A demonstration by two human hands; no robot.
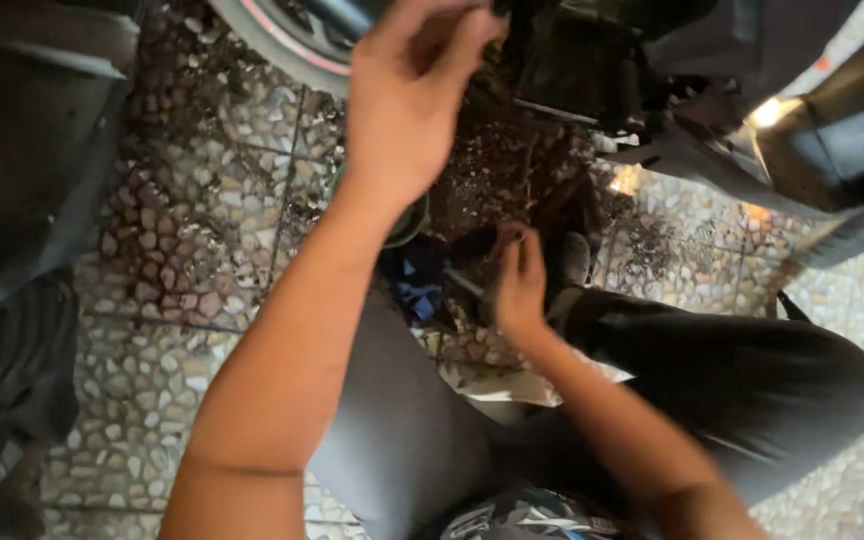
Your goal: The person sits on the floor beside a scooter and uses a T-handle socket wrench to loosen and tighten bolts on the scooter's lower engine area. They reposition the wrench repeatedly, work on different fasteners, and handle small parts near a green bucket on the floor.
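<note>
Where blur hides fingertips, left hand (407, 100) raised; right hand (519, 285) low

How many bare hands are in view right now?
2. The left hand is raised at top centre by the dark wheel with a red rim stripe; the right hand is lower, centre.

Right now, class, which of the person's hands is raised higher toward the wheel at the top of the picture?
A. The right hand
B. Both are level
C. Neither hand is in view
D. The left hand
D. The left hand reaches up beside the wheel, while the right hand stays low over the pebbled floor near the knees.
</note>
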